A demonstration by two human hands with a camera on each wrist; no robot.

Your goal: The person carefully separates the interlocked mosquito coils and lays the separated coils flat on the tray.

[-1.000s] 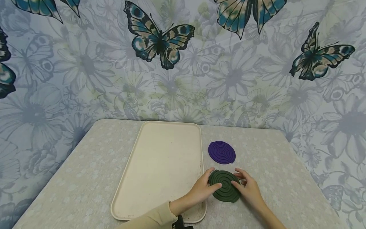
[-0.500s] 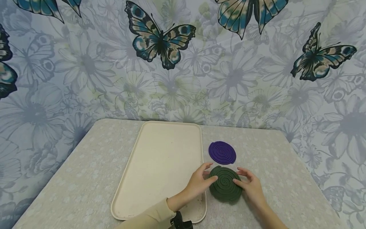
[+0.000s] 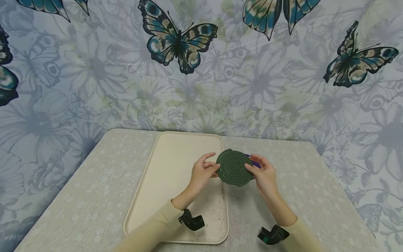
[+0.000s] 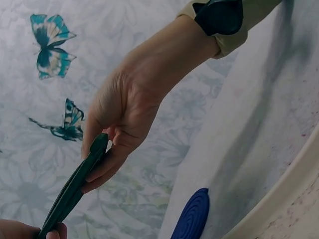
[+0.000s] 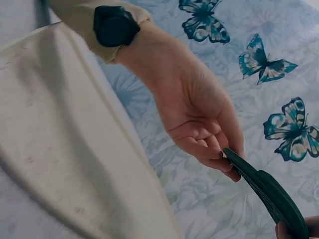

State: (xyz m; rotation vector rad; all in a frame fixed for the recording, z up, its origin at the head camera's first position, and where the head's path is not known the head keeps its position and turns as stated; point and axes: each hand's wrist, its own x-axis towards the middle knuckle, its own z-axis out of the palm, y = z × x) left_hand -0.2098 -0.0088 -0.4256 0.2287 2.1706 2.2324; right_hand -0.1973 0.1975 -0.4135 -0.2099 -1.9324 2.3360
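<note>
Lifted above the table, a dark green round mat (image 3: 234, 167) with spiral ridges faces the head camera. My left hand (image 3: 201, 173) pinches its left edge, thumb in front. On the opposite edge my right hand (image 3: 266, 175) pinches it the same way. The left wrist view shows the green mat (image 4: 75, 184) edge-on and tilted, with my right hand (image 4: 127, 109) at its upper end. In the right wrist view my left hand (image 5: 199, 109) has the near end between thumb and fingers. A purple spiral mat (image 3: 256, 163) lies behind, mostly hidden; more of the purple mat (image 4: 193, 215) shows in the left wrist view.
A cream rectangular tray (image 3: 176, 175) lies on the pale patterned table (image 3: 302, 182), left of the mats and under my left forearm. Dark wrist devices (image 3: 192, 220) sit on both cuffs. A butterfly-patterned wall covering (image 3: 195, 105) stands right behind the table.
Both hands have raised the green mat off the table and carried it away from me and slightly left. It now covers most of the purple mat in the head view.
</note>
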